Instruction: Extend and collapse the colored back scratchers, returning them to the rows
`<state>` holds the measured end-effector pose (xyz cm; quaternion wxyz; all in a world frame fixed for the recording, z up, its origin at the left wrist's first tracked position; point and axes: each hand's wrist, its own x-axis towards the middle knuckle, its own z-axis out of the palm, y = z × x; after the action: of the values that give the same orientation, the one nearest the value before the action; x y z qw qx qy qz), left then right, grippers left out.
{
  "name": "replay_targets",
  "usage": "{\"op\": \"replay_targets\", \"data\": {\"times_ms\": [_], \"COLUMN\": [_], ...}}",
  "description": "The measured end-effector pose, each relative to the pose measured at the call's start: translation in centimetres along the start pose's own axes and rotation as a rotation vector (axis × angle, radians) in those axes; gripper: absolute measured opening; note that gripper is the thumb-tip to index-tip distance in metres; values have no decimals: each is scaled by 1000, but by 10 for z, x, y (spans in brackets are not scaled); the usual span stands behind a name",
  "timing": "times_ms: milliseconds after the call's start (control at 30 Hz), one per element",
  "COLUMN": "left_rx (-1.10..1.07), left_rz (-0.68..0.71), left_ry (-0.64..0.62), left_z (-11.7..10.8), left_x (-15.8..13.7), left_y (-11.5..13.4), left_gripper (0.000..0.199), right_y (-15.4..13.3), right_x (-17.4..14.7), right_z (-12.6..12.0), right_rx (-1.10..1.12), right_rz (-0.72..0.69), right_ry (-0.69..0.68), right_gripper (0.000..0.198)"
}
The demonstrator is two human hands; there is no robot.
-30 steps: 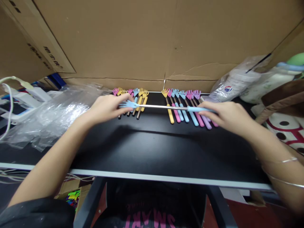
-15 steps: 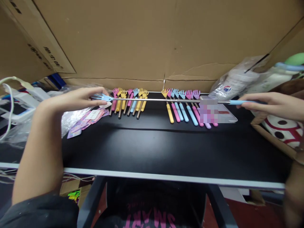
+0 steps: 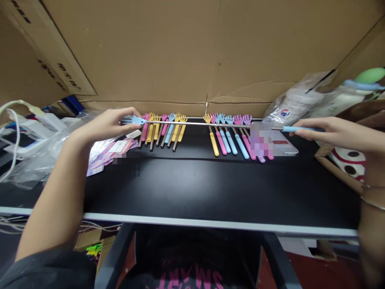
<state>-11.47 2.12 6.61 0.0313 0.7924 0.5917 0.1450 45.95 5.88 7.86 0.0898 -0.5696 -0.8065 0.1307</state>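
Observation:
A blue telescopic back scratcher (image 3: 210, 125) is held level over the black table, its thin metal rod drawn out long. My left hand (image 3: 117, 120) pinches the blue claw end between thumb and fingers. At the other end, my right hand (image 3: 327, 130) is closed on the blue handle. Behind the rod, to the left, lies a row of back scratchers (image 3: 168, 132) in pink, yellow and blue. Further right is a second row of back scratchers (image 3: 231, 140), their coloured handles pointing toward me. A blurred patch hides part of that row's right end.
Purple and pink cards (image 3: 112, 154) lie beside clear plastic bags on the left. A bagged cup (image 3: 297, 104) and a bottle (image 3: 345, 98) stand at the right, above a cardboard box (image 3: 337, 170). A cardboard wall (image 3: 180, 52) closes off the back.
My hands have come slightly closer together, and the stretch of rod between the claw and the handle looks shorter. Both rows of back scratchers lie as before.

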Motion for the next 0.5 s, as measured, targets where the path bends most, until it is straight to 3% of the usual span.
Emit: {"op": "replay_targets", "data": {"times_ms": [133,233,300,500], "left_rx": [-41,21,130,87], "left_rz": [48,147,155,260], "left_ry": [-30,-83,-20,-6], "left_z": [3,16,27,52], "left_x": [1,2,2,-4], "left_y": [15,39,56,95], "left_gripper": [55,47,43,38], "right_y": [-11,-42,-67,-116], "right_x": [4,8,11,9], "right_z": [5,21,36,78], "right_rx": [-15,-22,-49,-136], "right_rz": [-40,-232,-347,-422], "right_ry": [58,-24,-37,163], "right_gripper": [63,54,50,45]}}
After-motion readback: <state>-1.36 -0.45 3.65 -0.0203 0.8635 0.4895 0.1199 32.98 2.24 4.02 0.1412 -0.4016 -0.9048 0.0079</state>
